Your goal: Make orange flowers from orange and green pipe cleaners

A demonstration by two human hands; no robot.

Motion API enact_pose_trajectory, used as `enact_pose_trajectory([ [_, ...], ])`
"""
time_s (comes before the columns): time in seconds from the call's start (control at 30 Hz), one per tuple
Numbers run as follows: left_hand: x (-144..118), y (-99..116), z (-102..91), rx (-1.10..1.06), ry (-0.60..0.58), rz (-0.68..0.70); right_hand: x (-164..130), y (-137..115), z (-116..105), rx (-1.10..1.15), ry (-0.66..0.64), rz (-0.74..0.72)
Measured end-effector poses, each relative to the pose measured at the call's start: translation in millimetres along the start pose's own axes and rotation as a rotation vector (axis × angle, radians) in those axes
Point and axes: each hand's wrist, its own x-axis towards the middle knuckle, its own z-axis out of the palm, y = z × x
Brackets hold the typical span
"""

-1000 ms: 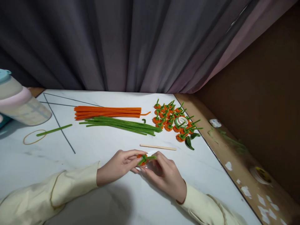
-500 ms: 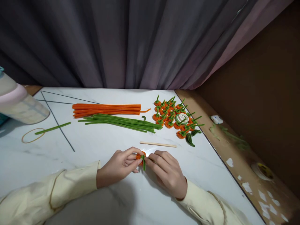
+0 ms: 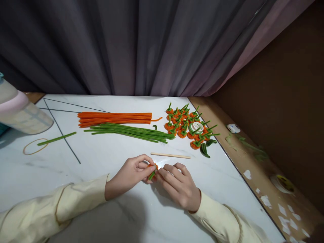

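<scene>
Between my fingertips, just above the white tabletop (image 3: 106, 222), is a small orange pipe-cleaner fruit with a green stem (image 3: 151, 176); much of it is covered by fingers. My left hand (image 3: 133, 173) pinches it from the left with thumb and index finger. From the right, my right hand (image 3: 178, 184) has its fingertips closed at the fruit's edge; exactly which part they grip is hidden. Beyond the hands lies a thin wooden stick (image 3: 170, 155). Farther back are a bundle of orange pipe cleaners (image 3: 115, 118) and one of green pipe cleaners (image 3: 131, 132).
Several finished orange fruits with green stems (image 3: 182, 133) cluster at the back right, with a tape roll (image 3: 197, 127) and green leaves (image 3: 205, 150). At left stand a bottle (image 3: 27, 114), a rubber band (image 3: 25, 149) and one green pipe cleaner (image 3: 57, 138). Paper scraps (image 3: 265, 201) lie right.
The fruit has turned between my fingers, and its green stem, which pointed toward me, now slants down to the left. My right fingertips have shifted slightly left, closer to it.
</scene>
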Motion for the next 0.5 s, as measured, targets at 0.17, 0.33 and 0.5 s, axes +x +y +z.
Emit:
enact_pose_trajectory([
  [0.17,-2.7,-0.9,1.5,0.057,0.038,-0.013,0.8,-3.3,1.7,0.005,-0.008,0.068],
  [0.33,-5.3,-2.4,1.3,0.095,0.037,0.007,1.6,-5.4,2.1,0.042,-0.006,0.159],
  [0.5,-5.3,-3.8,-0.2,0.153,0.014,0.050,3.2,-4.5,0.4,0.083,-0.015,0.190],
])
